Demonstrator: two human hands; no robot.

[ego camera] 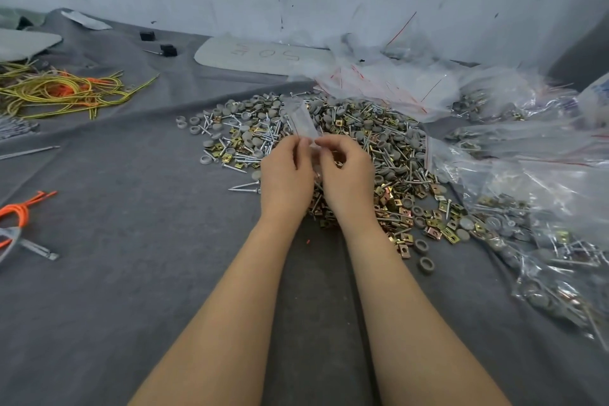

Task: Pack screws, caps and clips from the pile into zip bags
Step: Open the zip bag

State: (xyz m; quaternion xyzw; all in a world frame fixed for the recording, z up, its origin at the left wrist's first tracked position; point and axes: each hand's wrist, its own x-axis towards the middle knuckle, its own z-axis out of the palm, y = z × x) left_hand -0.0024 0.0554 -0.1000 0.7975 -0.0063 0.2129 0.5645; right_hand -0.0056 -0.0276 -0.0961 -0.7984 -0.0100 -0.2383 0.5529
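Head view gives only a faint trace of the small clear zip bag (pixel 301 120): its film nearly vanishes against the clutter behind it, and whether it holds anything cannot be told. The left hand (pixel 286 171) and right hand (pixel 346 171) meet at frame centre, fingers curled, each pinching the bag's near edge. The fingertips hide that edge, so its seal cannot be judged. The bag stands up and away from the hands, over the pile (pixel 362 142), a loose heap of silvery screws (pixel 245 188), round grey caps (pixel 426 264) and brass-coloured square clips (pixel 449 236) on wrinkled grey cloth (pixel 131 208). At right, glossy crumpled filled bags (pixel 543 241) are cut by the frame edge. Above the pile lie limp empty bags (pixel 379 86) with red seal lines. Yellow-green wires (pixel 59 92) tangle at upper left. An orange cord (pixel 16 211) is cut off at the left edge. A pale rounded panel (pixel 263 54) at top centre bears handwriting too faint to read.
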